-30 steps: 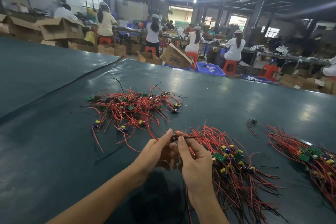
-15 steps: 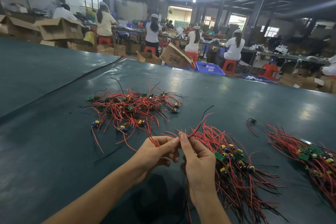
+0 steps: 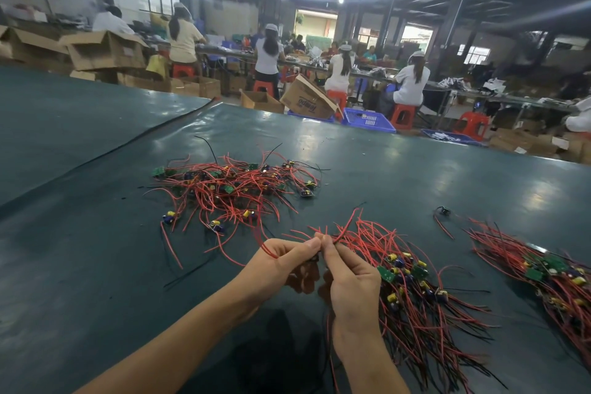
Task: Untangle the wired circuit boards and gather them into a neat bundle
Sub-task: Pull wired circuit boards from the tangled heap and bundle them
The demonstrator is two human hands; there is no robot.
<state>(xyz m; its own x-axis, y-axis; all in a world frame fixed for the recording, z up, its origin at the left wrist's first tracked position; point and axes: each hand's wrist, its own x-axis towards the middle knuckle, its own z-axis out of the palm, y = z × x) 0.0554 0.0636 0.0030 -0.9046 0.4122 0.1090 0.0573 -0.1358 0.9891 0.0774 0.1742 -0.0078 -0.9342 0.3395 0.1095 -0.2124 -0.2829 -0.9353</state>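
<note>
A red wire [image 3: 343, 229] is pinched at the centre of the frame between the fingertips of the left hand [image 3: 281, 262] and the right hand [image 3: 351, 281], which meet thumb to thumb above the dark green table [image 3: 96, 265]. It runs into the bundle of wired boards [image 3: 412, 291] lying just right of the right hand: red and black leads fanned together, small green boards with yellow and blue parts. A looser tangle [image 3: 233, 192] lies beyond the hands, upper left; another pile [image 3: 543, 275] sits at the right edge.
</note>
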